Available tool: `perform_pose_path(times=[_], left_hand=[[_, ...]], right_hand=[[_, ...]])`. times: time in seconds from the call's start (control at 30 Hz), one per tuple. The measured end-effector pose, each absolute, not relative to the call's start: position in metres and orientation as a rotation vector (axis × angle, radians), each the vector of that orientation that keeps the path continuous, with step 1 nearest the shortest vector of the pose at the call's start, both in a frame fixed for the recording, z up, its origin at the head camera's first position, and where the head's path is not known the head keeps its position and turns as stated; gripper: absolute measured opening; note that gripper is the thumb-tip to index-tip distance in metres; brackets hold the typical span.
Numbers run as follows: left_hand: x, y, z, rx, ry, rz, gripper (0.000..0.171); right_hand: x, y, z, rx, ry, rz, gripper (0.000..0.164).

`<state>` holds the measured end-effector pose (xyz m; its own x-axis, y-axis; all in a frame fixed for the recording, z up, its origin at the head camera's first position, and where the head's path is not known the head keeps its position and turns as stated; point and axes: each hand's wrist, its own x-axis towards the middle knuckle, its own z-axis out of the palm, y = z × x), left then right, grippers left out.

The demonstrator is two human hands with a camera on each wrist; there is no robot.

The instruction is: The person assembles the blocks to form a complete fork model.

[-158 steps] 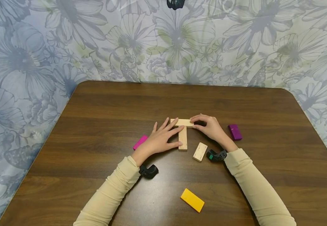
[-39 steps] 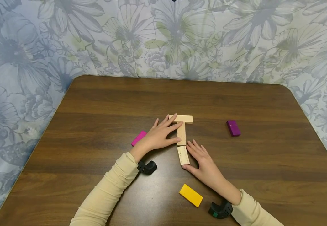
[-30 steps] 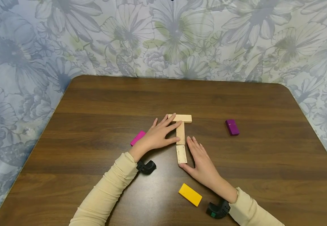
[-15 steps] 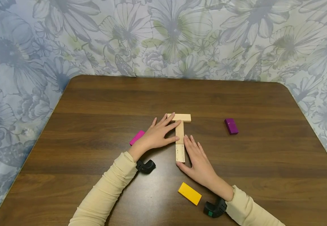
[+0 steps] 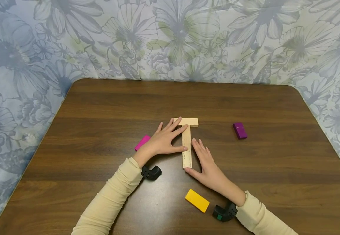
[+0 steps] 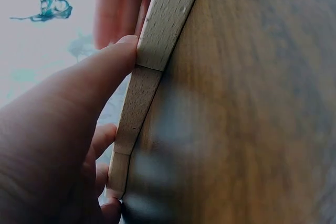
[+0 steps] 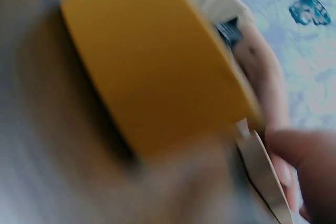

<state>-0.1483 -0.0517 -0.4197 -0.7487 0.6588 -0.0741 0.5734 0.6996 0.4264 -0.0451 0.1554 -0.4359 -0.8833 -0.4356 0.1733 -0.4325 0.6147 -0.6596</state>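
Note:
Three plain wooden blocks lie flat in a T in the head view. A crosswise block [image 5: 189, 122] is at the far end; an upper stem block [image 5: 186, 134] and a lower stem block [image 5: 187, 160] run toward me, end to end. Across the T from the left reaches my left hand [image 5: 164, 141], fingers spread, fingertips on the crosswise and upper blocks, thumb at the seam between the stem blocks. My right hand [image 5: 207, 166] lies along the right side, fingers straight, its thumb at the near end of the lower block. In the left wrist view the blocks [image 6: 139, 103] stand in line.
A yellow block [image 5: 197, 200] lies nearer me, close to the right wrist, and looms large in the right wrist view. Left of the T is a pink block [image 5: 142, 143], partly behind the left hand. A purple block [image 5: 240, 130] lies to the right on the brown table [image 5: 114, 107].
The lower block, earlier lying loose and slanted, now lines up below the upper one. My right hand left the crosswise block and came nearer me. My left thumb slid down to the seam.

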Motion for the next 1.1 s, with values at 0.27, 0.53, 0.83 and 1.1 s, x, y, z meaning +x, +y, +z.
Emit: perform_pose_path(times=[0.27, 0.53, 0.83, 1.1], left_hand=[[-0.149, -0.053, -0.420, 1.013, 2.686, 0.585, 0.082], [-0.148, -0.054, -0.419, 1.012, 2.687, 0.579, 0.082], [-0.146, -0.052, -0.421, 1.005, 2.684, 0.583, 0.082], [-0.147, -0.053, -0.419, 1.000, 2.689, 0.574, 0.081]], right_hand=[[-0.074, 0.206, -0.426, -0.673, 2.930, -1.322, 0.074], [-0.117, 0.301, -0.414, -0.602, 2.923, -1.207, 0.069], [-0.143, 0.351, -0.406, -0.695, 2.494, -1.079, 0.076], [-0.151, 0.350, -0.406, -0.754, 2.603, -0.958, 0.066]])
